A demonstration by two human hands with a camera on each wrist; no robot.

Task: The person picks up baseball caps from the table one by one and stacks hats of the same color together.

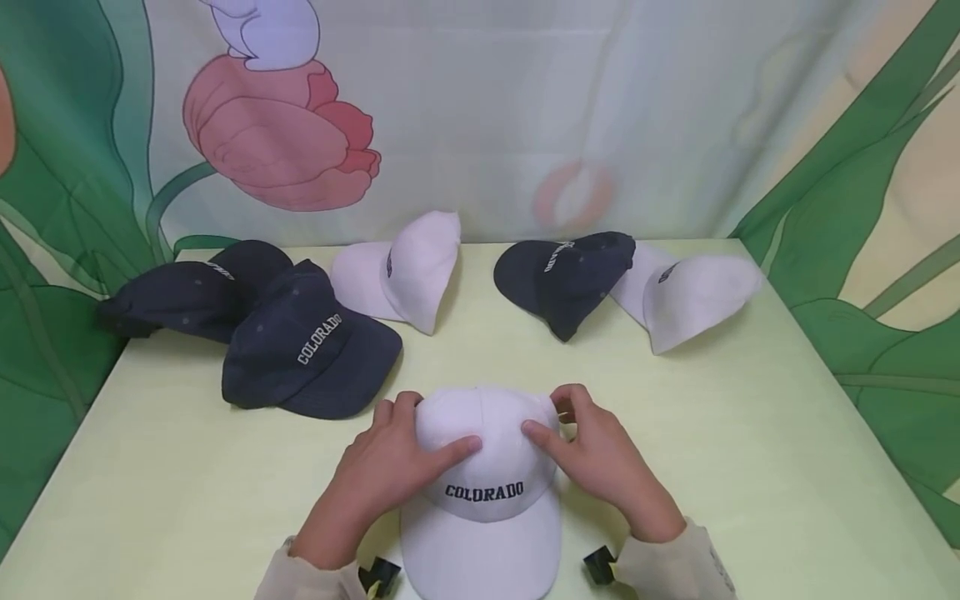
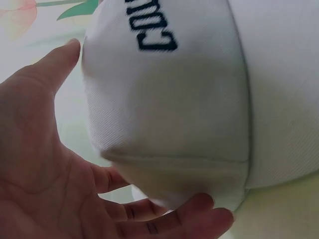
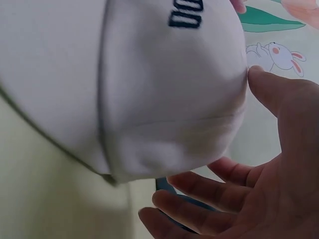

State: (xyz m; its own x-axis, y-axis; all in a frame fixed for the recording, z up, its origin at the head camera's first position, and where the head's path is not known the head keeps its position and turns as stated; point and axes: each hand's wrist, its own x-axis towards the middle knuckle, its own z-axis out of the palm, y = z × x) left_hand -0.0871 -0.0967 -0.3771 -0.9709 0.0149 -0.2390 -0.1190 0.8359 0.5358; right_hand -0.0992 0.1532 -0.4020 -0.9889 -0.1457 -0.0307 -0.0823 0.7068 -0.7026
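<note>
A white baseball cap with dark COLORADO lettering is at the near middle of the table, its brim toward me. My left hand holds the crown on its left side, thumb on the front panel. In the left wrist view its fingers lie along the side of the cap. My right hand holds the opposite side, with its thumb on the crown. In the right wrist view the right thumb meets the top of the crown, and the fingers are bent beneath the side.
Two navy caps overlap at the left, a pale cap beside them. Farther right, another navy cap overlaps a white cap. A printed curtain hangs behind the pale yellow-green table.
</note>
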